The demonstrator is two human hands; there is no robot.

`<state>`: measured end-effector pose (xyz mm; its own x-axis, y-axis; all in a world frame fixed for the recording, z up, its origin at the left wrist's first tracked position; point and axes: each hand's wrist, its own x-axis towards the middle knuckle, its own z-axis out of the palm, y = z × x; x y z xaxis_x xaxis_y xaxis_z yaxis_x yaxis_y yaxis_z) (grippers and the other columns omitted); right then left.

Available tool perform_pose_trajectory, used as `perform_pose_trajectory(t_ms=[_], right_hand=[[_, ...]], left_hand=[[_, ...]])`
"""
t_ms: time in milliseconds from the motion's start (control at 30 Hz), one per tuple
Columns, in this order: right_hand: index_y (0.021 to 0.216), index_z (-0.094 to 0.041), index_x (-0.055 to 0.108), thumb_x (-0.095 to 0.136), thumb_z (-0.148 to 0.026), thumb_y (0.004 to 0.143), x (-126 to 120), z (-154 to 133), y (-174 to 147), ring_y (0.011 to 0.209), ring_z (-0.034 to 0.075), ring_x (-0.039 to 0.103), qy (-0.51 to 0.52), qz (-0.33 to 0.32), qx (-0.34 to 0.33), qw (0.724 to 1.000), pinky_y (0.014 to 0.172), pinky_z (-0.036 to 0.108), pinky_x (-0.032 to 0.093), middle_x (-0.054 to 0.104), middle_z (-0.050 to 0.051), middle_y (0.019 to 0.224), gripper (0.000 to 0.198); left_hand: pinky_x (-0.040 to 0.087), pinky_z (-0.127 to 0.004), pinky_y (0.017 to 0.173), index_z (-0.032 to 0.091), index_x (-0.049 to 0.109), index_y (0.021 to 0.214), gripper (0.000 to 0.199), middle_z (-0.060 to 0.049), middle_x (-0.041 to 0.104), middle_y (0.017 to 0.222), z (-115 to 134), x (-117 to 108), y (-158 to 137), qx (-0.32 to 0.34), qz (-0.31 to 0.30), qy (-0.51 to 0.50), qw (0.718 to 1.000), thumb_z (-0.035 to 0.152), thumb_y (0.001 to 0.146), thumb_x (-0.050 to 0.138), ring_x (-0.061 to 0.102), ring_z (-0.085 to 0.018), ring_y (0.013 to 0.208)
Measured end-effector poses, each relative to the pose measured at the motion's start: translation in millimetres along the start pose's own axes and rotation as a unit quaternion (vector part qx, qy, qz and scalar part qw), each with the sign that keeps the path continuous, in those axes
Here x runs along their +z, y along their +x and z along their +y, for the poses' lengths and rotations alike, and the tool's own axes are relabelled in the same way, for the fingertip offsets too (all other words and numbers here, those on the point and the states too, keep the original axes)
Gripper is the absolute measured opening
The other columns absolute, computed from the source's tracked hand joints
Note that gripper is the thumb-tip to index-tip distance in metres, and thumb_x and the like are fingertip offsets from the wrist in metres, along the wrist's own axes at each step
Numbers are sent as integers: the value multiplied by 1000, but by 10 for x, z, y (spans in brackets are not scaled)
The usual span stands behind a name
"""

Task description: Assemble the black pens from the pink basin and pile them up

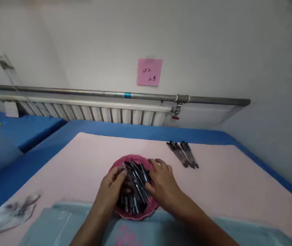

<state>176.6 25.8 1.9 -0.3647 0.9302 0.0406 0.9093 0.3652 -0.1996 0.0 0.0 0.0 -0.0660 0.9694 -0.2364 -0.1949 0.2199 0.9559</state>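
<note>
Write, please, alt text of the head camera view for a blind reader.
A person's left hand seems to pinch a clear-barrelled pen over a deep-pink basket of pens; the right hand is spread at its rim. More pens lie bunched beyond, to the right, on a pink table cover; behind is a radiator.

Deep-pink basket [137, 217], black-and-clear pens [137, 179], pale-pink sheet [238, 184], pink note [149, 72] at twelve o'clock, pink-patterned pale-blue cloth [125, 228] at six.
</note>
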Motion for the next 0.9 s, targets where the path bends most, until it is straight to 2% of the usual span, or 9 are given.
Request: perform_pose_trajectory(t_ms=[167, 400, 800, 900], right_hand=[[97, -11, 68, 53, -22, 74, 50, -25, 28, 128, 37, 30, 22, 4, 20, 1000, 98, 48, 31, 39, 17, 143, 30], [89, -13, 68, 52, -19, 73, 85, -47, 33, 125, 36, 33, 35, 19, 30, 999, 95, 47, 33, 40, 16, 142, 23], [94, -12, 68, 49, -15, 80, 126, -9, 50, 117, 33, 44, 20, 52, 3, 998, 95, 46, 36, 46, 17, 137, 24], [88, -14, 70, 51, -18, 83, 107, -5, 49, 118, 34, 43, 38, 55, 9, 998, 94, 47, 36, 46, 16, 137, 20]], left_hand=[[47, -21, 52, 17, 62, 85, 29, 1, 59, 65, -15, 13, 23, 8, 2, 2, 1000, 44, 75, 63, 55, -11, 56], [48, -23, 53, 16, 63, 84, 29, -1, 61, 67, 3, 14, 29, 14, 0, 3, 1000, 43, 73, 65, 56, -12, 59], [48, -23, 52, 15, 62, 82, 27, 0, 59, 64, -25, 19, 39, 12, -5, 6, 1000, 42, 74, 64, 55, -12, 56], [48, -23, 51, 16, 62, 82, 28, 0, 60, 64, -26, 20, 37, 15, 0, 0, 1000, 42, 73, 65, 55, -12, 56]])
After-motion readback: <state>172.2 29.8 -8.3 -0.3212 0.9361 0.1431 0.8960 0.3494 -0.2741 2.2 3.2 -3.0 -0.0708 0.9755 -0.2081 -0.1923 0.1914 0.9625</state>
